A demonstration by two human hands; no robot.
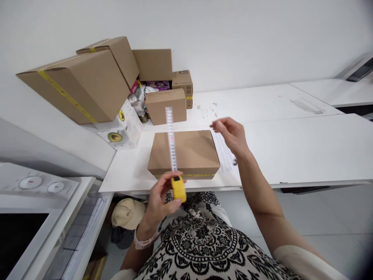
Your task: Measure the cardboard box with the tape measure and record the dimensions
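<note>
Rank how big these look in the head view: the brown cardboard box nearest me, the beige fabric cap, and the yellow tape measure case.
1. Brown cardboard box
2. Beige fabric cap
3. Yellow tape measure case, partly covered by the left hand

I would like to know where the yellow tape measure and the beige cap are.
Yellow tape measure (178,189): head view, on its case.
Beige cap (129,212): head view, on its crown.
</note>
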